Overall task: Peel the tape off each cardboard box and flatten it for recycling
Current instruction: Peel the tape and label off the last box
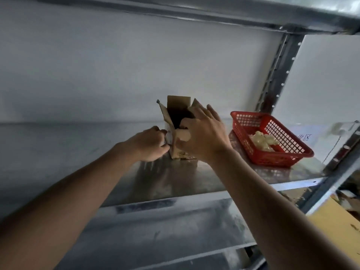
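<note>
Both hands' grip clamps the open cardboard box (180, 131) standing between them.

You are reaching both arms onto a metal shelf (187, 180). Your right hand (202, 133) is gripping the right side of a small open box (178, 121) that is standing upright with its flaps up, thumb across its front. Your left hand (150, 145) is pinching at its lower left edge. A red basket (272, 152) holding crumpled tape (263, 141) is sitting to the right.
</note>
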`<state>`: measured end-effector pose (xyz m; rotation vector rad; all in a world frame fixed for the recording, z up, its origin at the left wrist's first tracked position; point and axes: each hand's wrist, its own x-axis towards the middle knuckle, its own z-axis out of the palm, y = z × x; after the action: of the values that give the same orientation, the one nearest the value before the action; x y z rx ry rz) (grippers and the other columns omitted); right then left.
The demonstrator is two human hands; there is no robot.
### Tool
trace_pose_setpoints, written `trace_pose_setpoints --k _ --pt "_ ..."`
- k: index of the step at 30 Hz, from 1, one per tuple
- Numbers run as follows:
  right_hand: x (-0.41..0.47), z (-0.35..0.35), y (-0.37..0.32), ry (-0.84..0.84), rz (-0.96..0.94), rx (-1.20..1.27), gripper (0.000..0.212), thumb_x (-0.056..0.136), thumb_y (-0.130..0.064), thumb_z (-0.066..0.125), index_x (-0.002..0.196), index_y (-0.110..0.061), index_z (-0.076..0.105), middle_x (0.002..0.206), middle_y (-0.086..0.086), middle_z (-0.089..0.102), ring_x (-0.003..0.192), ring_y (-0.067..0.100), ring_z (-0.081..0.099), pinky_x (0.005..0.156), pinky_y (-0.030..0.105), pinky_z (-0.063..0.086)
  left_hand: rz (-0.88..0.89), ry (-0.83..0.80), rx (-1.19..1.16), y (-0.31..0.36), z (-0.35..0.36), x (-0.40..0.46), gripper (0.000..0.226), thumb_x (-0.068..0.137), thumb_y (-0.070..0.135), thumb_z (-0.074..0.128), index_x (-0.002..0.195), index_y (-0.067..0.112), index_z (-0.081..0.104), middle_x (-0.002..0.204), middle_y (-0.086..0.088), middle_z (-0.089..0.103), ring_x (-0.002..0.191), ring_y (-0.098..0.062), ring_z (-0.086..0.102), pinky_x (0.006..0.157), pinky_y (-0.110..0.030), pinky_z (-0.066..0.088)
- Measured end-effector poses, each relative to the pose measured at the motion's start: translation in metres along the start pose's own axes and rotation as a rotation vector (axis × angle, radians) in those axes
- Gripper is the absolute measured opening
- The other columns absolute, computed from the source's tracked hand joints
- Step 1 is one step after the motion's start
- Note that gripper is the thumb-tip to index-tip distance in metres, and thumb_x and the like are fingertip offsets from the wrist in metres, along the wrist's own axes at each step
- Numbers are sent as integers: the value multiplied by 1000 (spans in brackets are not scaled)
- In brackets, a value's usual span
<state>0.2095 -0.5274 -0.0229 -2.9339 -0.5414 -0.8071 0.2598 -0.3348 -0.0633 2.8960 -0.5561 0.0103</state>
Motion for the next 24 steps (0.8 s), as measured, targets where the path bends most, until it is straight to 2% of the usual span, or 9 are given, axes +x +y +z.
trace_pose_setpoints --k 3,5,8,12,16,18,21,22,24 --pt "12 -1 1 -376 79 -26 75 86 -58 72 153 -42 42 159 13 38 146 41 35 120 52 35 -47 -2 41 -3 2 -8 55 105 53 44 145 16 48 146 -6 50 125 -26 57 102 -46 51" --pt "14 5 3 -483 121 30 76 93 -47 66 159 -46 27 162 18 29 147 50 28 119 59 34 -52 0 53 -7 1 -14 59 105 56 40 149 16 44 150 -8 47 130 -27 53 105 -47 49" --pt "10 12 -1 -411 135 58 70 104 -36 55 161 -50 17 150 14 44 139 46 39 113 59 41 -41 0 60 -13 -1 -23 61 106 55 37 151 14 42 151 -9 47 133 -28 52 106 -44 46" --pt "-5 16 -16 -249 178 78 84 104 -20 53 157 -61 2 140 6 52 133 41 45 104 55 50 -19 -4 67 -25 -2 -40 62 107 56 35 152 14 42 152 -10 47 134 -29 51 106 -43 44" --pt "-19 18 -29 -45 216 316 64 108 -28 44 156 -60 17 146 6 55 118 37 60 86 49 57 -31 30 -57 -32 1 -58 64 107 58 31 152 13 42 148 -13 50 130 -29 53 98 -39 44" --pt "-24 18 -38 59 280 590 49 113 -28 33 158 -49 31 141 6 61 117 31 63 89 52 59 -46 103 -236 -32 3 -66 68 105 62 25 154 18 40 151 -13 52 129 -30 55 95 -38 43" --pt "-33 16 -57 119 407 1086 50 111 -9 31 155 -30 43 132 3 63 114 22 61 85 36 61 -76 201 -636 -30 7 -83 78 95 81 21 162 41 19 167 -2 33 148 -27 40 117 -49 36" --pt "-36 15 -64 114 449 1251 51 111 -5 31 154 -28 44 130 2 61 114 24 61 85 37 62 -47 241 -750 -30 8 -87 76 93 84 23 160 49 17 167 1 32 147 -24 39 118 -48 36" --pt "-42 14 -75 73 529 1499 49 112 -6 33 151 -33 46 131 3 55 119 34 60 89 57 61 8 334 -863 -30 4 -93 67 95 81 28 156 53 23 164 -1 31 140 -15 40 112 -35 42"
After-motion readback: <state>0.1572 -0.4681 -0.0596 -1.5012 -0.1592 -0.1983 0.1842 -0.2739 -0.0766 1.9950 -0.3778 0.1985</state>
